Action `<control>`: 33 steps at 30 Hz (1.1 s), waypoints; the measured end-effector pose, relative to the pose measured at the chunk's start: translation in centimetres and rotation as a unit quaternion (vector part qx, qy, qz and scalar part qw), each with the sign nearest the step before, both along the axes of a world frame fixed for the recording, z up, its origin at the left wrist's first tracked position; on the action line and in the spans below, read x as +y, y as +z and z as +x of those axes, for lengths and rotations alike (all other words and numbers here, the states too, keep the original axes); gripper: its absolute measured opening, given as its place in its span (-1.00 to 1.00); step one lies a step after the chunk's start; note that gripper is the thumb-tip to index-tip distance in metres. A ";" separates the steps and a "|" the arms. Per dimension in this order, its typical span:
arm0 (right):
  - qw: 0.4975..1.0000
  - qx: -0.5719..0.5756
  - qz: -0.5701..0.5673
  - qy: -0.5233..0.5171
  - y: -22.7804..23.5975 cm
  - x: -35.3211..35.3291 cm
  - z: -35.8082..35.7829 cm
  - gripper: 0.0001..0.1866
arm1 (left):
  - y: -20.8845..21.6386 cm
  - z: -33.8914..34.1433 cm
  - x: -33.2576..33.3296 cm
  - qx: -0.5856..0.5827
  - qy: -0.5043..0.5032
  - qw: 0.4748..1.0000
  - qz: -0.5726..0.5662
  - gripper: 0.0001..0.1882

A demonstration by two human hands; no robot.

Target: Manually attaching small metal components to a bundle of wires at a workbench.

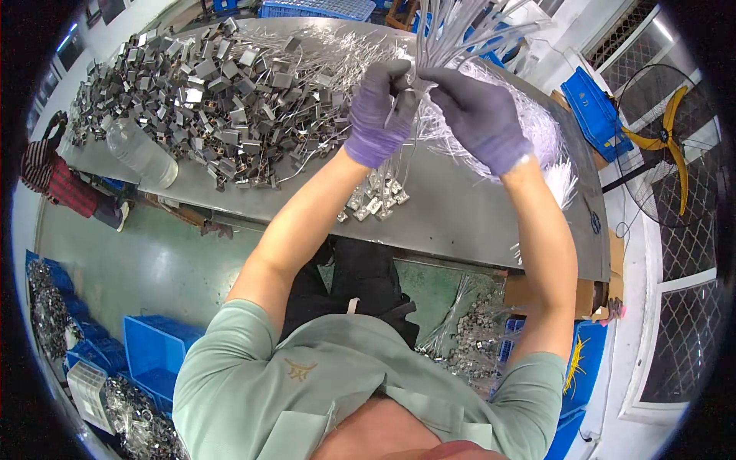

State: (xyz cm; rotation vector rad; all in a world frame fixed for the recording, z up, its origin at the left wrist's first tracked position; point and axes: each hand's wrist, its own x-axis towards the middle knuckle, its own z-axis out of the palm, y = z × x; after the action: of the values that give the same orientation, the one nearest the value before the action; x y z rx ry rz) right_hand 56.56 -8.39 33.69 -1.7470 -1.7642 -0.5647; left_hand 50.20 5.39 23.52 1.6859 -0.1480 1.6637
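Your bundle of pale strands [448, 34] stands at the upper centre of the frame, between your 2 gloved hands, its gathered end at your fingertips and its long axis running up the frame, the free ends fanning toward the upper right. Your left hand [383, 111] meets the gathered end from the left, its fingers curled and closed on it; your right hand [479, 115] meets it from the right, fingertips against it, though you cannot tell from this view whether they pinch. Neither hand is clearly nearer. Below the fingers, a few strands hang toward the small pale parts [376, 199] on the grey table [475, 218]. To your left, the heap of dark box-shaped parts [207, 100] crowds the upper left of the frame; to your right, the pile of loose white strands [540, 126] lies partly behind your right hand. The widest bare surface is at centre right, between your forearms, bounded below by the table's near edge; a narrower bare strip lies at centre left, beside the clear bottle [142, 153].
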 end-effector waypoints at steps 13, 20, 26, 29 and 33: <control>0.993 0.059 -0.086 -0.051 -1.5 1.8 0.6 -0.80 | 1.4 -2.7 1.9 0.090 0.053 0.983 0.151 -0.85; 0.983 0.108 -0.012 -0.148 -4.5 0.9 2.1 -0.76 | 0.5 -4.7 1.0 0.233 -0.051 0.966 -0.096 -0.78; 0.938 0.327 -0.049 -0.103 -4.1 -0.7 1.1 -0.46 | 0.1 -4.6 -1.6 0.248 -0.101 0.960 -0.083 -0.66; 0.971 -0.106 -0.163 -0.142 -4.0 -5.2 2.9 -0.69 | 1.3 -7.3 -4.1 0.240 -0.230 0.904 -0.269 -0.58; 0.871 0.419 0.160 -0.199 0.1 -12.4 -3.5 -0.63 | -2.7 -9.6 -4.2 0.227 -0.242 0.919 -0.213 -0.76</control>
State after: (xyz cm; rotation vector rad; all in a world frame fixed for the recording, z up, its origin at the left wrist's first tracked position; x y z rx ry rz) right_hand 53.03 -20.83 33.81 -1.7309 -0.6736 -0.1724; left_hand 40.57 1.19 20.77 1.4944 0.0248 0.8382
